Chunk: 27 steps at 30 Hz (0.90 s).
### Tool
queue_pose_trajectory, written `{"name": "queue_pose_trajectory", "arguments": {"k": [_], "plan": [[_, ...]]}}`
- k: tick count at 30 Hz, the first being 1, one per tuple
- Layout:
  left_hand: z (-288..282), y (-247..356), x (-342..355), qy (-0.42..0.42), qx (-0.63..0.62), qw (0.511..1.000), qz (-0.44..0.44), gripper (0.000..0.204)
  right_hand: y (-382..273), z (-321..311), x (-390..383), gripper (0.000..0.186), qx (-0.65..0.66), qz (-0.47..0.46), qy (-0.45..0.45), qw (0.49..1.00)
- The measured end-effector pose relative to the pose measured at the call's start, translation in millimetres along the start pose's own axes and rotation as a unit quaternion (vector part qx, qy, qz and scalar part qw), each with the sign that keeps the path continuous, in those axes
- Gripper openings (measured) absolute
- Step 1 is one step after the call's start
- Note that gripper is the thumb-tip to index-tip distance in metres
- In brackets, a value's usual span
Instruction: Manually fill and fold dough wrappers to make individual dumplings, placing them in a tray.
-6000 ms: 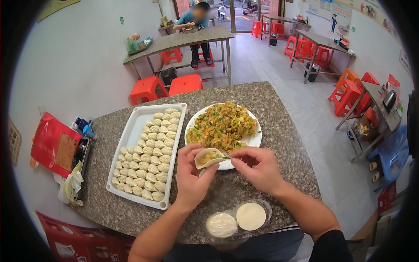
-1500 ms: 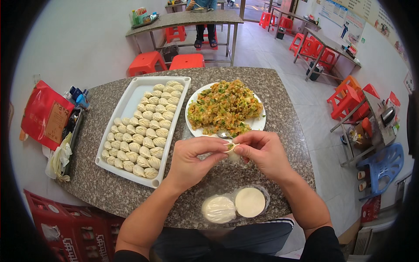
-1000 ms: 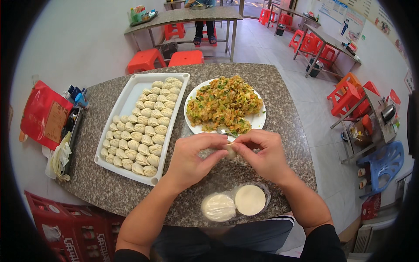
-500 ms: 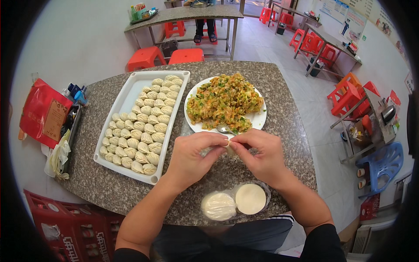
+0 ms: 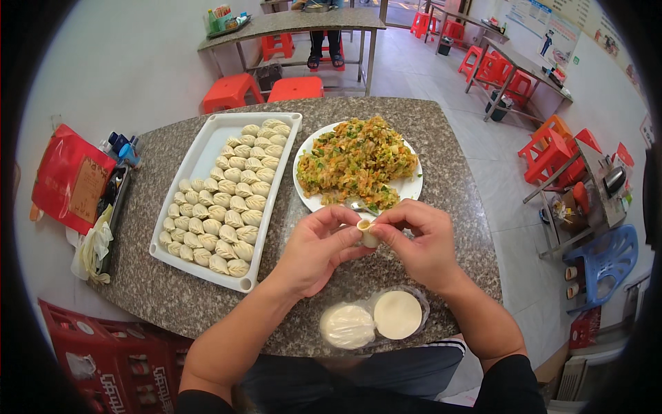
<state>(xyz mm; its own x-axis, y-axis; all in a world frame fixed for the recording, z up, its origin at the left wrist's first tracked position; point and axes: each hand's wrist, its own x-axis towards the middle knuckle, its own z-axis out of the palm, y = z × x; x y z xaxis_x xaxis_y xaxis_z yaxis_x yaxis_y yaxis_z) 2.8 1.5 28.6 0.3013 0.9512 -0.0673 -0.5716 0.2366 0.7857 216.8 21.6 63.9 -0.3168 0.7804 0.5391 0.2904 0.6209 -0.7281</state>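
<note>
Between my two hands is a partly folded dumpling (image 5: pixel 367 233), its wrapper curled up around a bit of filling that shows at the top. My left hand (image 5: pixel 323 245) holds its left side with thumb and fingers. On the other side, my right hand (image 5: pixel 419 238) pinches the wrapper's edge. Just beyond them stands a white plate (image 5: pixel 416 185) heaped with chopped vegetable filling (image 5: pixel 358 162), a metal spoon (image 5: pixel 360 206) at its near rim. Nearer me lie two stacks of round wrappers, one uncovered (image 5: pixel 398 314) and one under clear plastic (image 5: pixel 347 326).
A white tray (image 5: pixel 200 153) with rows of pleated dumplings (image 5: pixel 221 207) occupies the speckled table's (image 5: pixel 289 303) left half. Beside the table's left edge are a red bag (image 5: pixel 71 179) and red crates (image 5: pixel 114 355). Red stools (image 5: pixel 296 88) and another table (image 5: pixel 296 24), with a seated person, stand beyond.
The dumpling has tipped so its opening with filling now shows. My left fingers have spread around its side and below it, while my right hand has shifted slightly right.
</note>
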Motion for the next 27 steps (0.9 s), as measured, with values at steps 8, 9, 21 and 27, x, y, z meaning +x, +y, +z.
{"name": "queue_pose_trajectory", "arguments": {"k": [8,9,21,27], "plan": [[1,-1,2,-0.032,0.021,0.999,-0.004,0.018,4,-2,1,0.016,0.106,0.123,-0.025,0.986],[3,-2,3,-0.011,0.032,0.999,0.004,0.017,1,0,0,0.016,0.107,0.123,-0.025,0.986],[14,-5,0,0.044,0.093,0.993,0.060,0.013,1,3,-1,0.014,0.000,0.040,0.012,0.999],[11,-8,0,0.008,0.182,0.973,0.142,0.014,7,2,1,0.017,0.277,0.245,-0.036,0.928]]}}
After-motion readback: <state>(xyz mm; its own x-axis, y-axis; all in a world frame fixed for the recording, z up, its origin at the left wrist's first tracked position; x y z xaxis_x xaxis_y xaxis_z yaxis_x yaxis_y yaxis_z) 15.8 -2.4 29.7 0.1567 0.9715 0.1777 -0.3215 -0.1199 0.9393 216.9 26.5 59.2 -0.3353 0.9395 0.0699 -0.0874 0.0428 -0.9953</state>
